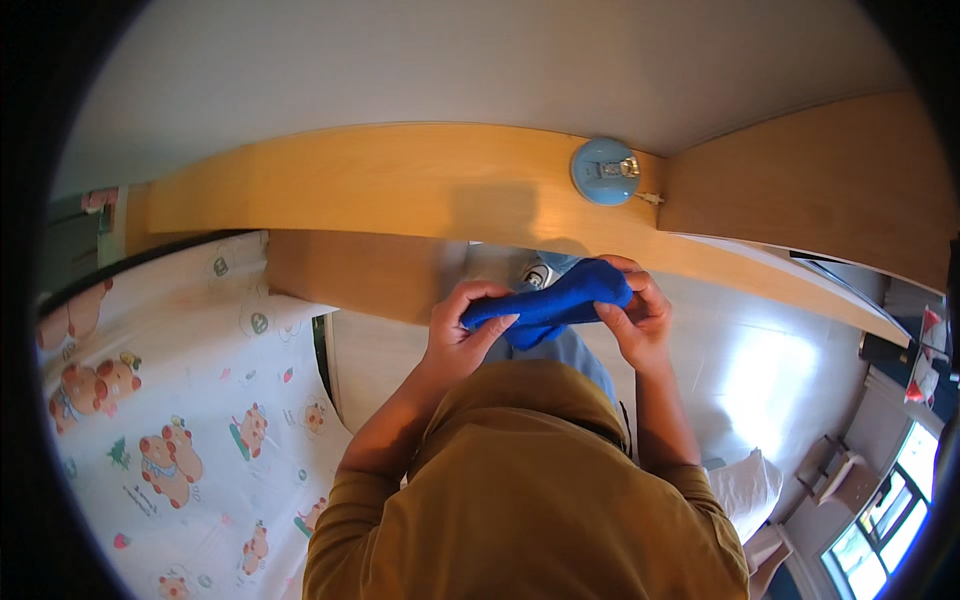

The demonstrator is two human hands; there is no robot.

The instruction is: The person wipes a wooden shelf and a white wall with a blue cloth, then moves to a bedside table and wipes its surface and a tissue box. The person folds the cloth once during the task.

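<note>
A blue knitted sock or similar small cloth item (551,300) is stretched sideways between my two hands, just above my lap. My left hand (469,322) pinches its narrower end between thumb and fingers. At the wider, bunched end, my right hand (637,311) grips the cloth, thumb in front and fingers behind. A fold of the same blue cloth hangs below the middle. Part of a shoe (536,275) shows beneath the cloth, near the floor.
Ahead runs a long wooden shelf or desk top (360,180), with a round blue lamp base or similar device (606,171) on it. A wooden panel (810,172) rises at right. On the left lies a white cover printed with cartoon animals (202,420). A white bag (746,487) is at lower right.
</note>
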